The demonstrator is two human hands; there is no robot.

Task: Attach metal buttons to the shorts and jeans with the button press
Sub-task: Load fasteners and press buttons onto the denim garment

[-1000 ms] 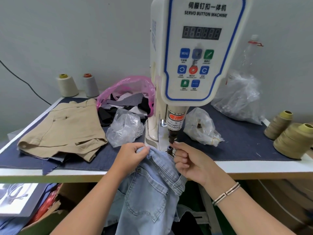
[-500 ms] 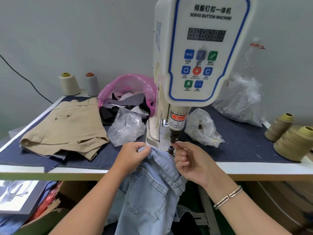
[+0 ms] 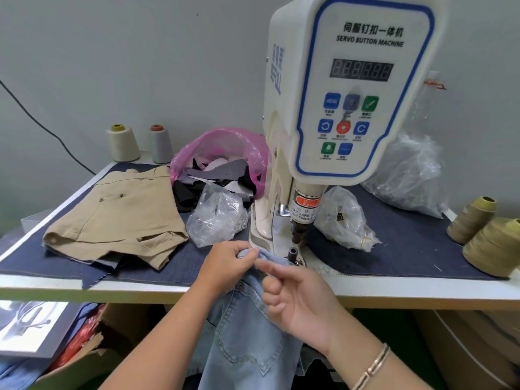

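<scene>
The white servo button machine [image 3: 349, 88] stands on the table, its punch [image 3: 298, 235] hanging above the dark lower die [image 3: 292, 253]. Light blue jeans [image 3: 244, 333] hang over the table's front edge, with the waistband lying just left of the die. My left hand [image 3: 228, 263] grips that waistband from the left. My right hand [image 3: 295, 294] hovers in front of the die, palm up. Its index finger reaches to the waistband and the other fingers are loosely curled, with nothing seen in them. Khaki shorts [image 3: 118, 218] lie flat at the left.
Two small clear bags [image 3: 216, 218] [image 3: 343, 218] flank the machine base. Behind them are a pink bag of fabric scraps [image 3: 222, 153] and a large clear bag [image 3: 408, 175]. Thread cones stand at back left [image 3: 122, 142] and right [image 3: 495, 246]. A cardboard box [image 3: 84, 353] sits under the table.
My right hand has drawn back from the lower die, down and to the left toward the waistband. My left hand keeps its grip on the jeans.
</scene>
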